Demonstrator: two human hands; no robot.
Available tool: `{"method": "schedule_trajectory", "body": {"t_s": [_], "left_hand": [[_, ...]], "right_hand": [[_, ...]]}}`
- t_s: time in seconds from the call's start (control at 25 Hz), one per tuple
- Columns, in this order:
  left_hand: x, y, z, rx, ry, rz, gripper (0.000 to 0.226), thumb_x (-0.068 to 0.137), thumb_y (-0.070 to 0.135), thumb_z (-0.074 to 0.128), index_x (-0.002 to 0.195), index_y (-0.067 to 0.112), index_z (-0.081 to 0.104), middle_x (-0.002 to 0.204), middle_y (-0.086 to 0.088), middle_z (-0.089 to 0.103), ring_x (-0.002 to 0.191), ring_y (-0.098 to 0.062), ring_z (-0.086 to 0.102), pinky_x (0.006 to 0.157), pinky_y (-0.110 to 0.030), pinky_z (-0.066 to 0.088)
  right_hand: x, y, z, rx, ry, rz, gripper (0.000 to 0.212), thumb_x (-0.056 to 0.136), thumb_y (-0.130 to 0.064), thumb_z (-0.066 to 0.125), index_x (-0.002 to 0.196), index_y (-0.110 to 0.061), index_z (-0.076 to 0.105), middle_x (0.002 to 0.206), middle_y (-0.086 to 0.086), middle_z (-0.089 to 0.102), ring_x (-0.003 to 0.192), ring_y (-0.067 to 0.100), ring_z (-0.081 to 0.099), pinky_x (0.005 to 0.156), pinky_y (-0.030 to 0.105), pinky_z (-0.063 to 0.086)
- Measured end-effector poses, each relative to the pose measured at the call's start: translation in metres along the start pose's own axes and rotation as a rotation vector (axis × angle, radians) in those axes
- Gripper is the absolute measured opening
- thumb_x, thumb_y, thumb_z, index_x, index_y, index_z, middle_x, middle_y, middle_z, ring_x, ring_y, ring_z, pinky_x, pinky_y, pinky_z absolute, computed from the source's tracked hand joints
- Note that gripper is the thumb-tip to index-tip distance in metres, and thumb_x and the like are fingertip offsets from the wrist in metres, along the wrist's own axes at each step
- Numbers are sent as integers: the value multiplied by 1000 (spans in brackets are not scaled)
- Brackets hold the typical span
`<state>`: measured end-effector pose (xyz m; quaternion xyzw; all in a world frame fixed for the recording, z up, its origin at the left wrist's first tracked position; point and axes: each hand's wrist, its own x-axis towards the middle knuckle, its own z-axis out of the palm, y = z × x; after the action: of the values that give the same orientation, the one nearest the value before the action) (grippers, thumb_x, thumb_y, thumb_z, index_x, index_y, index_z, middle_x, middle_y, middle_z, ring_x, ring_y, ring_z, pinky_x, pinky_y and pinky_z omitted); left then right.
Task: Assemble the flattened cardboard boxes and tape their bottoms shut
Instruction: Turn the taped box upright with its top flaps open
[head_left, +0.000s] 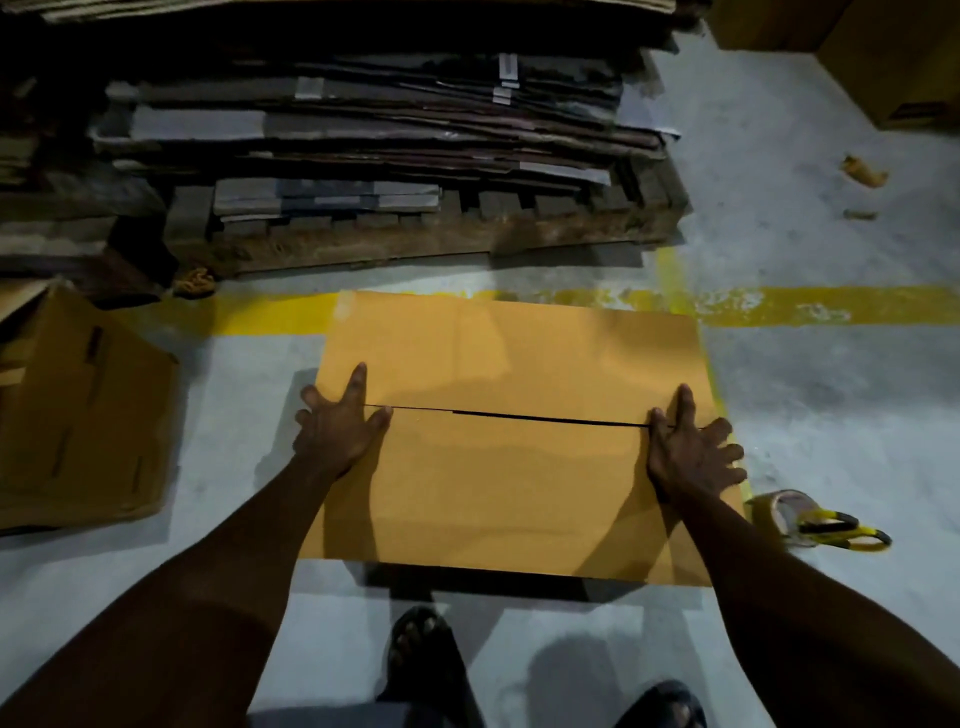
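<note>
Grey concrete floor, crossed by a painted yellow line, serves as the work surface.

My left hand and right hand lie palm-down with fingers spread. They press on the closed flaps of the cardboard box, one hand at each end of the centre seam. The left hand sits at 9 o'clock on the box face, the right hand at 3 o'clock. The box stands on the floor directly ahead of me, flaps upward.

Status, as I judge it:
- Done: this box is erected and its bottom flaps are folded shut.
- Left: the seam shows a narrow dark gap and no tape is visible on it, so taping remains.

A tape roll and yellow-handled scissors lie on the floor at 4 o'clock from the box, just beside its corner, with neither hand on them. At 12 o'clock a stack of flattened cardboard rests on a pallet, so more boxes probably remain. At 9 o'clock lies another brown box; I cannot tell whether its bottom is taped.
</note>
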<state>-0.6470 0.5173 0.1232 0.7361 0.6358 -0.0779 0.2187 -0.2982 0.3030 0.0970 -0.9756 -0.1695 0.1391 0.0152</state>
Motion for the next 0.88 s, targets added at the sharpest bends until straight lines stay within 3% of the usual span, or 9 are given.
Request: {"method": "schedule_trajectory", "body": {"t_s": [0.2,0.48,0.64,0.88], "left_hand": [[-13,-7,-24,11,70,30,72,90,65,41,149,46,6,142,-23,15,118,-50,37,95,-58,41],[-61,-49,-168,1,273,41,69,91,66,34,150,46,6,137,-28,26,114,-50,39,92,-55,40],[-121,-99,-259,-52,390,-71,69,89,68,38,149,47,11,144,-21,17,122,-48,34,98,-57,38],[-224,-224,-354,-152,552,-278,73,87,68,42,150,45,12,143,-21,19,120,-47,37,97,-54,39]], "right_hand": [[-7,-12,-21,29,91,-5,59,94,-67,31,147,-42,24,132,25,40,115,46,43,95,58,35],[-80,-86,-119,169,156,-121,59,94,-67,32,146,-40,26,133,26,41,116,47,42,94,58,35],[-142,-149,-187,252,168,-259,58,95,-67,32,146,-41,27,135,26,40,118,46,41,96,59,33],[-264,-261,-255,288,157,-590,59,95,-65,33,148,-39,28,137,27,38,119,48,40,98,59,32]]}}
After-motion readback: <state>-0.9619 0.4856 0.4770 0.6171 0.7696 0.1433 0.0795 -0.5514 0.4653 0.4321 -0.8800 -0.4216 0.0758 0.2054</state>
